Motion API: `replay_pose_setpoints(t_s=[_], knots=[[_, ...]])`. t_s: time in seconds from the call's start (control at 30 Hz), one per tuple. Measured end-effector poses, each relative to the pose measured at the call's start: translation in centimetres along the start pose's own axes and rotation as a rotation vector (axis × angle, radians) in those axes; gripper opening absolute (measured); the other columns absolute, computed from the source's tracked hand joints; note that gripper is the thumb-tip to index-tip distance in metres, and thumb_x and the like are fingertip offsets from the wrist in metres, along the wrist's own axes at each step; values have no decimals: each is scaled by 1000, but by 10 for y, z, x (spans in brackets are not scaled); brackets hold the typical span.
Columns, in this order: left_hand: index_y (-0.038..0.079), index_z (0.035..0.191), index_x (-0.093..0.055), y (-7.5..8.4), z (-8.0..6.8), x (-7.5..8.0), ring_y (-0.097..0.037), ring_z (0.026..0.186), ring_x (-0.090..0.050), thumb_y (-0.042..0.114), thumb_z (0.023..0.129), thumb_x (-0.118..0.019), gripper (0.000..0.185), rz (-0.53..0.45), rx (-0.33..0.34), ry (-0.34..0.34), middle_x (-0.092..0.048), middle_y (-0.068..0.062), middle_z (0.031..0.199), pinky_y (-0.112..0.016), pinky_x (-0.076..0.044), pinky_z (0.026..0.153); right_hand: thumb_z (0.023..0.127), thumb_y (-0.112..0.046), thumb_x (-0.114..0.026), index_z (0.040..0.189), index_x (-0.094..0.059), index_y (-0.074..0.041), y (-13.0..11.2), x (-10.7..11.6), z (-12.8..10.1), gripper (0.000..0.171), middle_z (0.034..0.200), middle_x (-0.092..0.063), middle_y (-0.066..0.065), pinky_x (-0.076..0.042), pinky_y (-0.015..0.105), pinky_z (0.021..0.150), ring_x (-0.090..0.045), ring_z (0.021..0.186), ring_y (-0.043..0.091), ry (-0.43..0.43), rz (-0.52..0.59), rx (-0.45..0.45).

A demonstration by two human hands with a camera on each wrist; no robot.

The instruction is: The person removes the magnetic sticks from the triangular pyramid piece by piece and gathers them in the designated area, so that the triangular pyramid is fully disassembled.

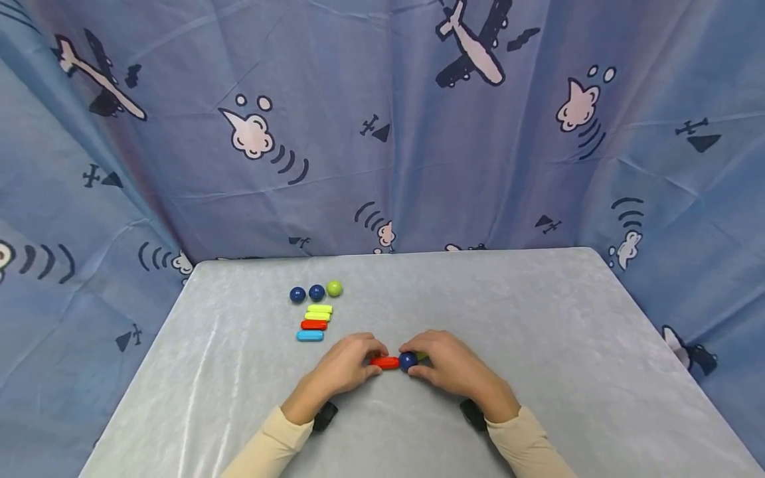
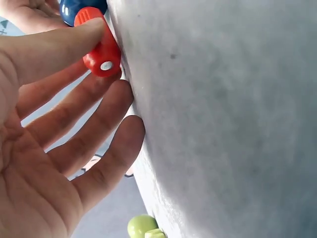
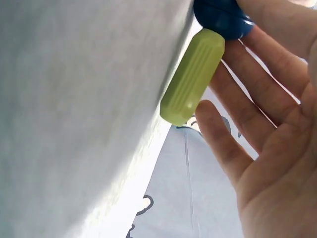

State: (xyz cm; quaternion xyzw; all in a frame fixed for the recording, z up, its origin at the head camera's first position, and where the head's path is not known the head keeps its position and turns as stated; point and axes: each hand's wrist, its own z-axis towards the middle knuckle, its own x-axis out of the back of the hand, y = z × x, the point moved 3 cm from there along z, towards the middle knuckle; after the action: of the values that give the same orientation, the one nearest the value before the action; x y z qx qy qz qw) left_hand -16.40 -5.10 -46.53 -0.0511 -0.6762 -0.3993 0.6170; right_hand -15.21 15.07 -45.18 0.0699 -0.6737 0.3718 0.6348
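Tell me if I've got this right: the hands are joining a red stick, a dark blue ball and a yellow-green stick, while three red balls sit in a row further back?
Nearly. The spare balls are not red: the head view shows two dark blue balls and one green ball. The rest holds: the left hand and right hand hold the red stick, blue ball and yellow-green stick.

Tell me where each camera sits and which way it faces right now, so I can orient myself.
Head: worn on the head, looking forward and down at the grey table; both hands and sleeves show, left hand, right hand.
Left wrist: beside the left palm, looking along the fingers to the red stick.
Right wrist: beside the right palm, looking along the fingers to the green stick.
Shared: all three views show the blue ball between the sticks.
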Motion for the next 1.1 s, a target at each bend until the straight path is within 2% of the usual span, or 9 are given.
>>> replay_pose_setpoints(t_s=[0.17,0.47,0.73,0.97,1.1], knots=[[12,101,-75,-2,-3,-1,-8,80,-57,14,83,-80,18,-21,-3,0,-69,2,90,-25,-50,76,87,-30,-77,119,-72,-17,-2,-3,0,35,114,-73,-4,-50,43,97,-66,108,16,-9,-2,5],[11,102,-77,-3,-9,1,-11,79,-60,13,84,-80,18,-67,-11,24,-69,2,90,-22,-49,73,88,-22,-76,119,-71,-18,-4,-5,1,31,116,-72,-6,-52,39,96,-66,108,13,-8,19,58],[12,101,-77,-2,-11,1,-10,78,-60,12,84,-79,17,-85,-7,15,-68,3,89,-20,-48,70,89,-11,-73,117,-70,-25,-5,-6,1,31,117,-69,-12,-51,37,98,-63,111,8,-71,112,67],[11,100,-77,0,-10,1,-10,74,-56,13,83,-81,18,-76,-6,27,-67,3,85,-19,-44,67,87,-28,-77,118,-70,-18,-4,-5,1,33,116,-69,-8,-50,41,99,-62,112,13,-12,76,66],[11,99,-77,-2,-10,0,-9,73,-55,15,84,-80,16,-78,-5,27,-67,4,85,-18,-43,66,88,-30,-76,115,-72,-18,-5,-7,2,30,112,-70,-8,-50,40,97,-63,107,13,6,54,58]])
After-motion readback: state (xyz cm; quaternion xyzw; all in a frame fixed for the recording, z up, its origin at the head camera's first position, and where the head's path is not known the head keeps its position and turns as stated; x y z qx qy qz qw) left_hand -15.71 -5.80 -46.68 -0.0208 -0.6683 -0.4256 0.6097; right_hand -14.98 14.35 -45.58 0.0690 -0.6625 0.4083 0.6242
